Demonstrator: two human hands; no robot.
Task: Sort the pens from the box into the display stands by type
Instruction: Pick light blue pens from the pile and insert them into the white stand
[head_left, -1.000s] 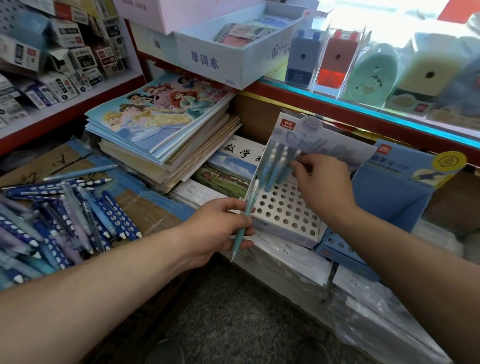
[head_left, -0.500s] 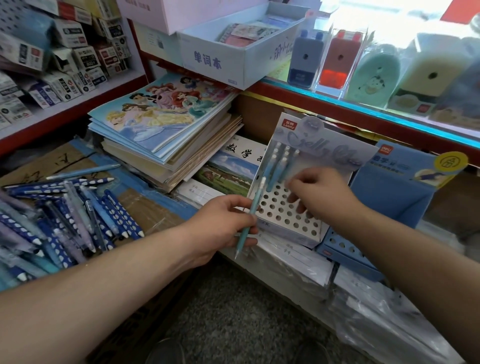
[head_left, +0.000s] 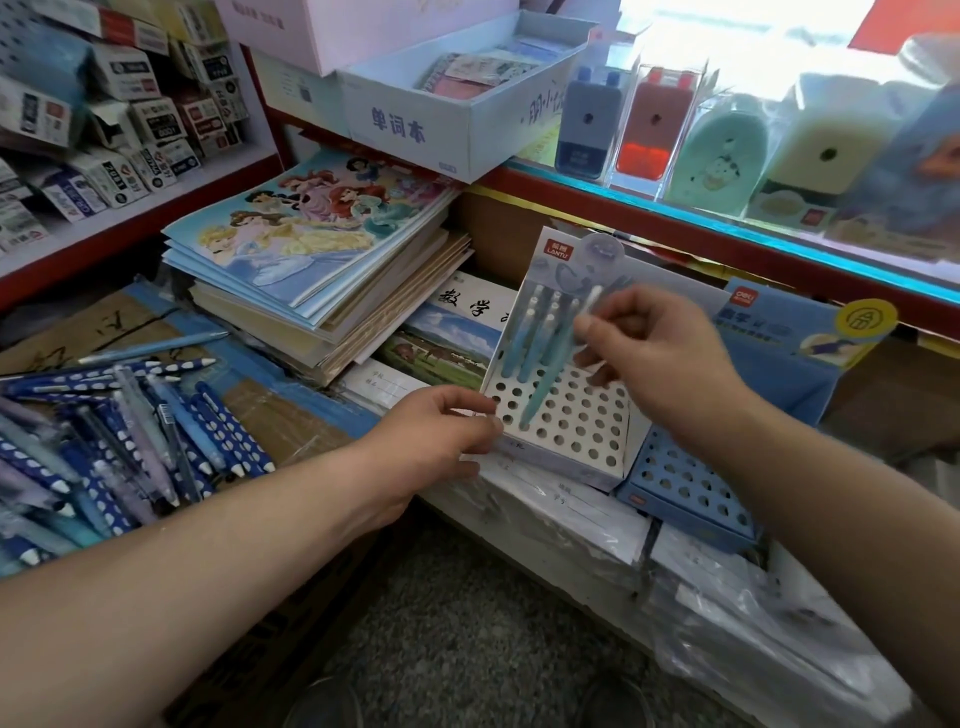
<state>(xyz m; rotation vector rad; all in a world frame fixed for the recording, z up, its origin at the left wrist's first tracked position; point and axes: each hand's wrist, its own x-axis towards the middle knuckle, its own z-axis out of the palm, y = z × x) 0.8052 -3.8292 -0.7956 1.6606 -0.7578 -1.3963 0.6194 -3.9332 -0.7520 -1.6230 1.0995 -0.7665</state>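
The heap of blue plastic pens (head_left: 119, 436) runs off the left edge; the blurred right hand (head_left: 660, 358) covers header lettering on the white perforated cardboard stand (head_left: 576, 415); the top of the pale teal pen (head_left: 548, 379) is smeared; whether the left hand (head_left: 436, 441) grips the stand is unclear.

This is a stationery shop. Small boxed goods (head_left: 130, 130) crowd a shelf (head_left: 171, 200) on the left. A stack of colouring books and notebooks (head_left: 311, 270) lies under an open carton of word books (head_left: 415, 124). Pencil sharpeners in clear packs (head_left: 649, 124) line a red ledge (head_left: 649, 221). A white display stand (head_left: 545, 460) and a blue display stand (head_left: 779, 379), both with grids of holes, sit near a loose heap of pens (head_left: 104, 431).
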